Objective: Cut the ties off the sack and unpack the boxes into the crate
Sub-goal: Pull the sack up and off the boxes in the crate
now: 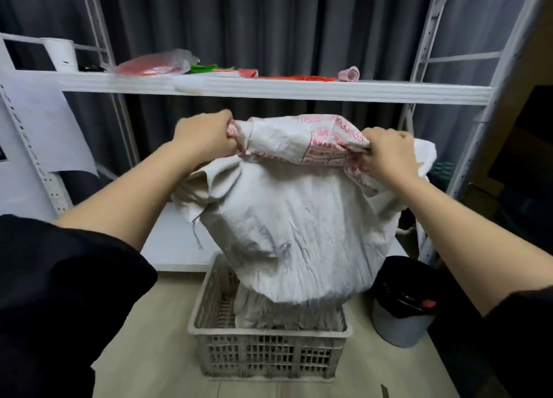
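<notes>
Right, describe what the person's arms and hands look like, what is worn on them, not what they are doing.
Both arms wear loose black short sleeves, the left black sleeve and the right black sleeve, ending about the elbow. The forearms are bare below them. The left hand and the right hand are bare too: no gloves, and no watch, ring or bracelet shows on the sides in view.

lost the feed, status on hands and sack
Left hand and right hand grip sack by its top corners. Sack upended over crate. No boxes visible. Bin beside crate.
</notes>
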Demonstrator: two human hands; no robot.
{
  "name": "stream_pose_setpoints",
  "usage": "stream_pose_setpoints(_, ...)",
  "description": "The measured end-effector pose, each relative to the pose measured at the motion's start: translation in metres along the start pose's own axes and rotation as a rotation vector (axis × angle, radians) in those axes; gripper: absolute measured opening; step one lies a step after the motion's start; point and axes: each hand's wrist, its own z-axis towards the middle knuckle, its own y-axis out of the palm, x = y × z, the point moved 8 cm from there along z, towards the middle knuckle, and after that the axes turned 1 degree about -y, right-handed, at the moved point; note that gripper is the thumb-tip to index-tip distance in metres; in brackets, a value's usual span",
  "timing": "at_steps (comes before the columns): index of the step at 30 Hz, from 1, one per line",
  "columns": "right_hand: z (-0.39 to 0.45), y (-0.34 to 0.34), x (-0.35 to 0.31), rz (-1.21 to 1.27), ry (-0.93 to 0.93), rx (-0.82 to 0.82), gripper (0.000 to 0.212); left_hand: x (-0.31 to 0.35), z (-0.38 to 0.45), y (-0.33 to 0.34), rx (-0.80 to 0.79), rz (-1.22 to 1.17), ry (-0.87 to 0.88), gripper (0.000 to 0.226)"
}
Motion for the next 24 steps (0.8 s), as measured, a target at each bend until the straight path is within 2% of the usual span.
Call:
stream_pose_setpoints(2,-0.007,0.016,-0.005,-0.01,-0.047,-0.129,0.019,0.001,-0.004,0.018,0.019,0.061,0.084,0.029)
stream_pose_setpoints(4,-0.017,0.032,-0.007,0.015,-0.101,-0.233,0.032,-0.002,-0.013,0.023,0.172,0.109,0.146,0.026)
stream_pose_setpoints(8,-0.038,0.046,-0.004,0.262,-0.043,-0.432,0.109,0.002,-0.038,0.045,0.359,0.279,0.293,0.024)
stream_pose_setpoints(11,-0.047,0.056,-0.021,0.207,-0.093,-0.487,0.12,0.006,-0.044,0.059,0.401,0.393,0.356,0.027)
stream_pose_setpoints(14,-0.05,0.057,-0.052,0.429,-0.102,-0.445,0.12,0.012,-0.039,0.059,0.299,0.325,0.309,0.03)
stream_pose_setpoints(16,-0.046,0.05,-0.071,0.576,-0.099,-0.335,0.116,0.009,-0.03,0.057,0.159,0.236,0.174,0.03)
stream_pose_setpoints(18,-0.04,0.043,-0.093,0.496,-0.174,-0.262,0.115,0.009,-0.024,0.054,0.041,0.178,0.107,0.03)
stream_pose_setpoints(20,-0.039,0.049,-0.112,0.252,-0.242,-0.251,0.119,0.011,-0.022,0.051,-0.051,0.06,0.062,0.031)
stream_pose_setpoints(22,-0.039,0.066,-0.11,0.114,-0.175,-0.293,0.119,0.016,-0.023,0.052,-0.164,-0.139,0.044,0.042)
stream_pose_setpoints(24,-0.041,0.08,-0.095,0.157,-0.052,-0.331,0.101,0.021,-0.029,0.055,-0.331,-0.417,0.052,0.058)
